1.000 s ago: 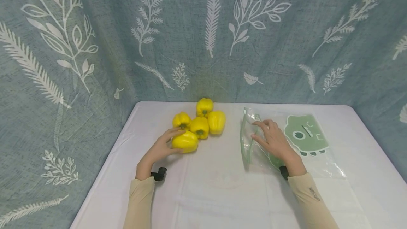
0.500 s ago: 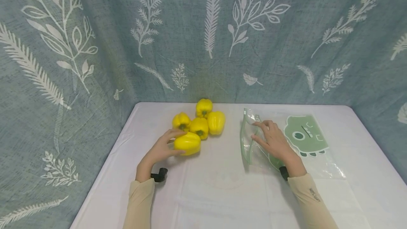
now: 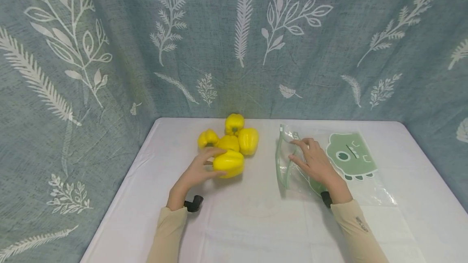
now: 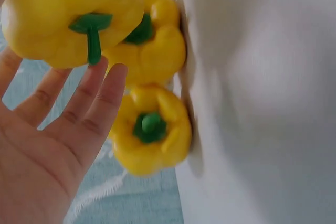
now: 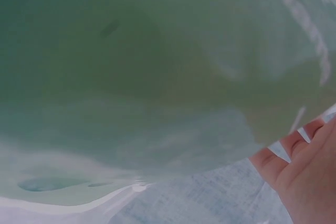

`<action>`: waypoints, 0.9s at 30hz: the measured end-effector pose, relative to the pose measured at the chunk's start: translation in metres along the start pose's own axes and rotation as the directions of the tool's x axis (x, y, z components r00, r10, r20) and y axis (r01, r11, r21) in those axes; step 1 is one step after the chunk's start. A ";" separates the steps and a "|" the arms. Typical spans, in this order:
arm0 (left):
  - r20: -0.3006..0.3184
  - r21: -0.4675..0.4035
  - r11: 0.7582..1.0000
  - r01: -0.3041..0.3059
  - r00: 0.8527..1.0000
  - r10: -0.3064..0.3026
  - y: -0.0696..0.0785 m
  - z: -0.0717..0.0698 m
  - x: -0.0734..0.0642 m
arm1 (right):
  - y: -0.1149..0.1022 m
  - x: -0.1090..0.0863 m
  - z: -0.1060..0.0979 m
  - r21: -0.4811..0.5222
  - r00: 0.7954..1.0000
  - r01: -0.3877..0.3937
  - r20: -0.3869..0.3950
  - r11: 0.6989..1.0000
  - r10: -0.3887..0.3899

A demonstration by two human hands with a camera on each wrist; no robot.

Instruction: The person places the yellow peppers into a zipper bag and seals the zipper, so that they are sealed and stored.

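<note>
My left hand (image 3: 197,169) grips a yellow bell pepper (image 3: 229,164) from its left side, thumb below and fingers above. In the left wrist view the held bell pepper (image 4: 73,19) shows its green stem, and the fingers spread out under it. Behind it sit several more yellow bell peppers (image 3: 249,141) in a cluster, partly covered by the held one in the head view. My right hand (image 3: 314,159) is at the mouth of a clear zip bag (image 3: 279,161), thumb and fingers spread apart at its green-edged opening. In the right wrist view the bag's film (image 5: 131,77) hides the fingertips.
The bag lies flat toward the right, with a green cartoon print (image 3: 351,153) on it. A white cloth covers the table (image 3: 256,222). Patterned blue-green curtains (image 3: 219,44) hang at the back and left side.
My left hand has drawn the bell pepper away from its first spot and moved right with it, now in front of the middle of the cluster. The right hand and bag stay in place.
</note>
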State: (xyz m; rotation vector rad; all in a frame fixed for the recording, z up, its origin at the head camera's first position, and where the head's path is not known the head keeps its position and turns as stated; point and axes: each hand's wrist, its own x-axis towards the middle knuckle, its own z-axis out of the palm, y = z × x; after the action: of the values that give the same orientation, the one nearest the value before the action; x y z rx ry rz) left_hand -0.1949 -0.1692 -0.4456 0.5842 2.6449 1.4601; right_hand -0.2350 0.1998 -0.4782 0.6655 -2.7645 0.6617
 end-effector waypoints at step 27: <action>-0.057 0.031 0.999 -0.009 0.998 0.011 0.002 0.064 0.019 | -0.003 0.000 0.003 -0.001 1.000 0.013 -0.021 1.000 -0.013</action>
State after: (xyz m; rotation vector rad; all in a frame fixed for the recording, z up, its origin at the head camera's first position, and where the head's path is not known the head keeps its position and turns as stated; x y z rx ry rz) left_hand -0.1966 -0.1103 -0.4770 0.5670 2.7166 1.4628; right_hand -0.2333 0.1960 -0.4796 0.6715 -2.7391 0.6608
